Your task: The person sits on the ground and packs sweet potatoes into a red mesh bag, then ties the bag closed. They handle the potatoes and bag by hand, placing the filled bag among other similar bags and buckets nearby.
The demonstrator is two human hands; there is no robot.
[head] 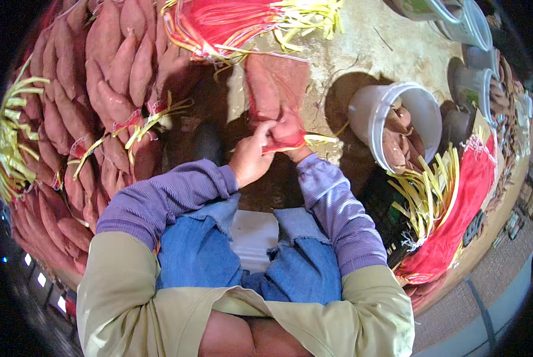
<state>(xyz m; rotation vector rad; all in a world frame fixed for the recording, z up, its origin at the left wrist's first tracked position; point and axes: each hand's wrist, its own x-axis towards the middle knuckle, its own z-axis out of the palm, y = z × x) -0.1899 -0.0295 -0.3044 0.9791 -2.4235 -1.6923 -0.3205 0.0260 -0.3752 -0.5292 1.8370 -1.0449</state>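
Observation:
A red mesh bag (279,96) with at least one sweet potato (265,91) inside lies on the floor in front of me. My left hand (254,154) grips the mesh at the near, open end of this bag. Only the wrist side of my right hand (300,152) shows; the mesh at the bag's mouth covers its fingers, so their hold is hidden. A yellow drawstring (320,139) trails to the right from the mouth. Right of the bag, a translucent plastic bucket (364,114) leans over with several sweet potatoes (398,143) in it.
Filled mesh bags of sweet potatoes (110,80) are piled on the left. Flat red mesh bags (230,22) with yellow drawstrings lie ahead, and another bundle (462,205) is at the right. More buckets (465,26) stand at the upper right.

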